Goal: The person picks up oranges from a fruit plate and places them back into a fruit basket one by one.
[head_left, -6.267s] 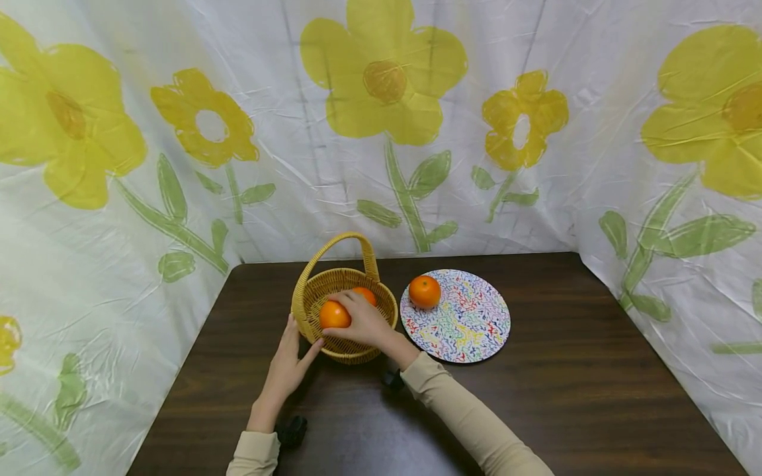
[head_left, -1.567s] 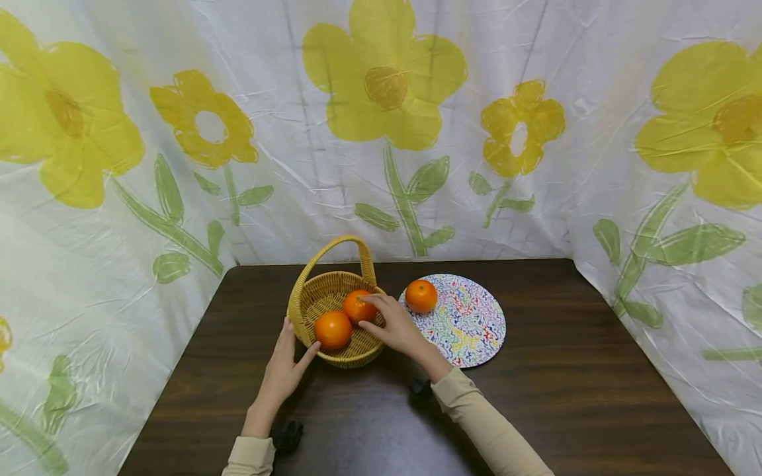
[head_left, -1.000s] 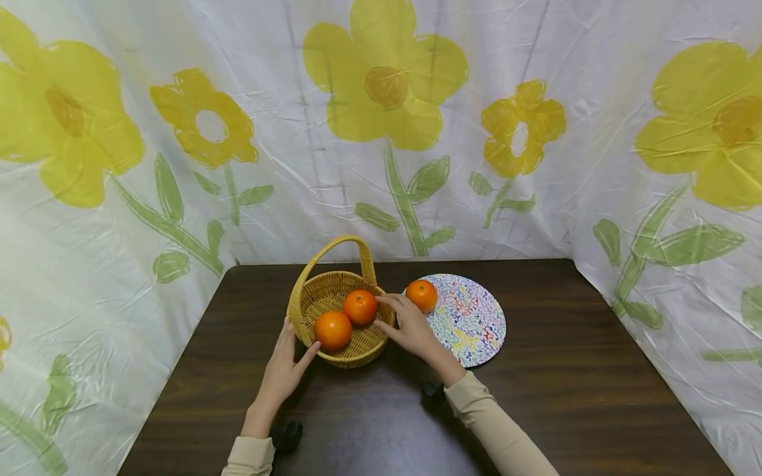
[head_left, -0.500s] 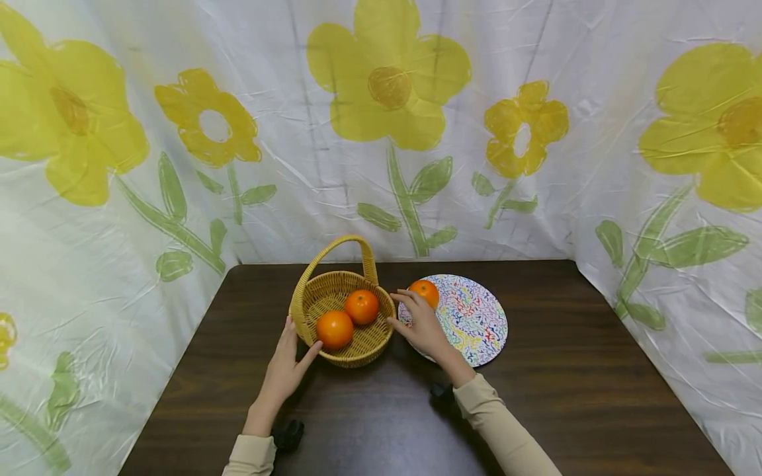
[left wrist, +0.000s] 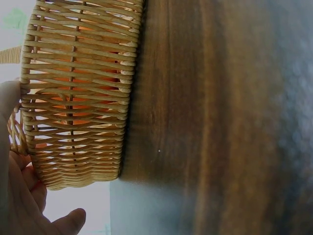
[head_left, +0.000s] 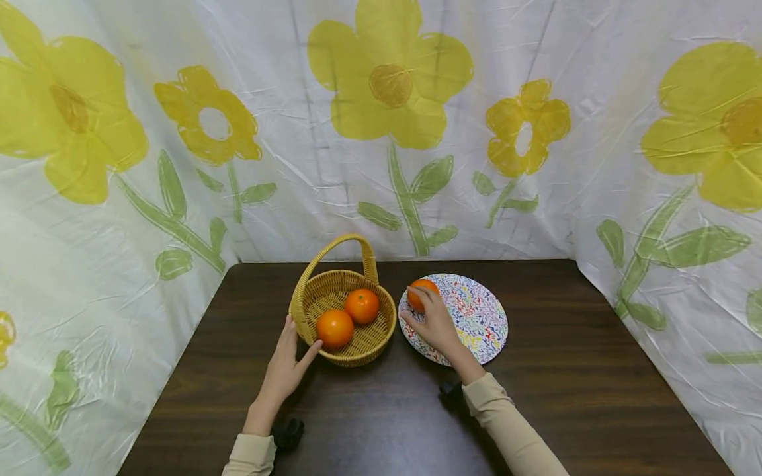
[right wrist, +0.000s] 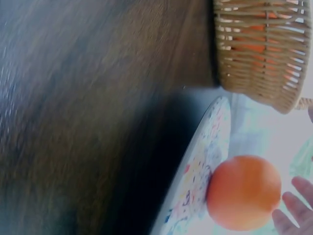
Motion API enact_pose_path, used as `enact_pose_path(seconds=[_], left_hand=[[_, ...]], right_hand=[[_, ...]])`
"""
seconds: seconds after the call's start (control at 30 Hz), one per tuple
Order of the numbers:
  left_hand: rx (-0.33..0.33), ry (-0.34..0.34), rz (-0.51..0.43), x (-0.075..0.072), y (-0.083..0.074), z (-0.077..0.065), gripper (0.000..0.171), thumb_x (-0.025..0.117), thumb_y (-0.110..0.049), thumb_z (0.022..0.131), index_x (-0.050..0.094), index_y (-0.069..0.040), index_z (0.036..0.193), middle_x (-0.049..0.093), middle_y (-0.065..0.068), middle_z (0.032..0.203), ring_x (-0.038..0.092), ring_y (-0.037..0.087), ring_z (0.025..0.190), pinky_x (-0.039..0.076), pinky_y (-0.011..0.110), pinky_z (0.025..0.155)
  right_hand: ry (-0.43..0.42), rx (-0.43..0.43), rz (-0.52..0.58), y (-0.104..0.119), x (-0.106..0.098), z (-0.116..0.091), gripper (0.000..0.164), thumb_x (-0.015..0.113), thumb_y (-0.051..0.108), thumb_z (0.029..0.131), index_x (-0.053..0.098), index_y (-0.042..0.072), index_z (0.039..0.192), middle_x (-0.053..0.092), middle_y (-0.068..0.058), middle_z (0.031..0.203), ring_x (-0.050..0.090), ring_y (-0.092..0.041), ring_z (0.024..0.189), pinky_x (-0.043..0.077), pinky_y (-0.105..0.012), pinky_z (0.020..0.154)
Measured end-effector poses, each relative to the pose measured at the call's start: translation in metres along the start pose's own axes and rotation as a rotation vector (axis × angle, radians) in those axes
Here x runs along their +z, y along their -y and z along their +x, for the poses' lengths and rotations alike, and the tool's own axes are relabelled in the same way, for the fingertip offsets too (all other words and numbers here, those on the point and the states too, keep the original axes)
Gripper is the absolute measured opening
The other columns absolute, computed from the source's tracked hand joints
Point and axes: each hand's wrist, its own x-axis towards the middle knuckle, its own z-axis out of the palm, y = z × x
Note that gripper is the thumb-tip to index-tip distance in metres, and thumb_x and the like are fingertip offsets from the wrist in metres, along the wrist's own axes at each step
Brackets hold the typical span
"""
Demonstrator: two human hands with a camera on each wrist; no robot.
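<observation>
My left hand [head_left: 282,370] rests against the near left side of a yellow wicker basket [head_left: 351,359], fingers long and thumb spread to the rim. In the left wrist view its fingertips meet the woven wall [left wrist: 78,142]. Inside the basket lie two oranges, a nearer orange [head_left: 335,329] and a farther orange [head_left: 362,306]. A third orange [head_left: 426,285] sits at the left of a round, colourfully patterned plate [head_left: 479,317]. Over this orange reaches my right hand [head_left: 439,327], fingers extended and thumb apart; in the right wrist view its fingertips are right at the orange [right wrist: 243,193].
A dark wooden table [head_left: 369,423] carries everything. White curtains [head_left: 286,198] with yellow flowers enclose its back and sides. The basket's tall arched handle [head_left: 324,250] rises on its left and back. Dark wrist devices [head_left: 289,434] hang beneath both wrists.
The right hand placed an orange in the basket, let go beside the farther orange, then moved right over the rim to the orange on the plate. The left hand stays at the basket.
</observation>
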Motion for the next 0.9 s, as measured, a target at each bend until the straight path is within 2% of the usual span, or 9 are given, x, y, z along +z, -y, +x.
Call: enact_pose_path(seconds=[0.17,0.43,0.73,0.9], left_hand=[[0.004,-0.007,-0.007,0.001,0.001,0.000,0.082,0.053,-0.050,0.090,0.008,-0.018,0.151,-0.001,0.009,0.156,0.009,0.033,0.142,0.018,0.060,0.107],[0.010,-0.015,-0.006,0.002,0.002,0.001,0.083,0.053,-0.051,0.089,0.009,-0.017,0.151,0.002,0.011,0.156,0.010,0.033,0.142,0.020,0.061,0.106],[0.007,-0.018,0.001,0.001,0.002,0.001,0.083,0.053,-0.052,0.089,0.009,-0.017,0.151,0.003,0.012,0.156,0.010,0.032,0.142,0.019,0.060,0.107],[0.005,-0.016,-0.007,0.001,0.002,0.000,0.083,0.053,-0.051,0.089,0.009,-0.018,0.151,0.001,0.009,0.156,0.010,0.032,0.142,0.019,0.060,0.107]], right_hand=[[-0.055,0.015,-0.007,-0.008,0.000,0.001,0.054,0.073,0.025,0.080,0.055,0.007,0.127,0.050,-0.014,0.129,0.048,-0.032,0.116,0.045,-0.050,0.090],[-0.099,0.034,-0.009,-0.011,-0.004,0.003,0.052,0.073,0.024,0.081,0.056,0.005,0.126,0.048,-0.016,0.130,0.048,-0.033,0.115,0.048,-0.049,0.086],[-0.103,0.062,-0.057,-0.018,-0.004,0.005,0.053,0.074,0.025,0.079,0.056,0.008,0.126,0.049,-0.014,0.129,0.048,-0.034,0.115,0.047,-0.053,0.086],[-0.094,0.098,-0.069,-0.022,-0.004,0.008,0.058,0.075,0.028,0.078,0.054,0.009,0.129,0.048,-0.017,0.129,0.049,-0.036,0.114,0.046,-0.055,0.086]])
